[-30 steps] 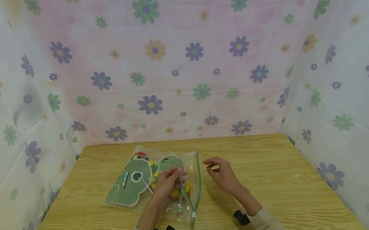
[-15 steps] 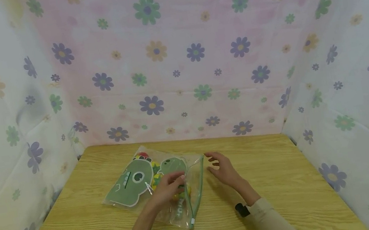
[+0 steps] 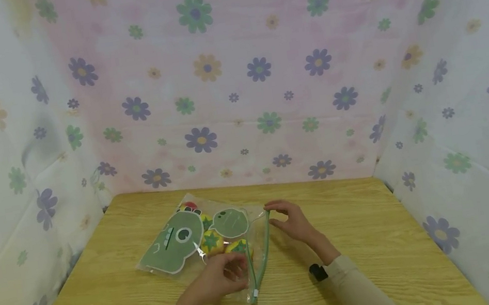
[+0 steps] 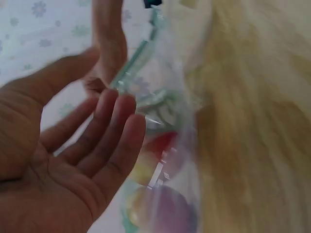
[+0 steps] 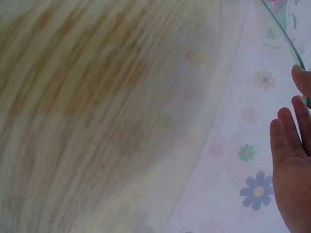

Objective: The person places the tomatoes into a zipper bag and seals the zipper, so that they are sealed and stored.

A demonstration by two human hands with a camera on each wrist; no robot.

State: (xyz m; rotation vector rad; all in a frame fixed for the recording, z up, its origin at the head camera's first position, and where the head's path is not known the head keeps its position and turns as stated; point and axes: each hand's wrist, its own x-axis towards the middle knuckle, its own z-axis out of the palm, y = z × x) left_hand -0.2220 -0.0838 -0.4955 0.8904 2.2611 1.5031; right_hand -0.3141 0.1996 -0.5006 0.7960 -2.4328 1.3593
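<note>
A clear zip bag printed with green cartoon dinosaurs lies on the table, its green zip edge parted into two strips that meet near the white slider. Red and yellow-green toy-like pieces show inside. My right hand pinches the far corner of the green zip edge between thumb and forefinger, as the right wrist view also shows. Over the near side of the bag is my left hand, its fingers loosely bent and gripping nothing; the left wrist view shows the palm beside the plastic.
The wooden table extends around the bag on all sides. Flower-printed cloth stands behind it and along both sides. A black wrist mount sits at my right sleeve.
My left hand has let go of the bag's near zip strip and moved down toward me. My right hand has come to the far corner of the zip edge and now pinches it.
</note>
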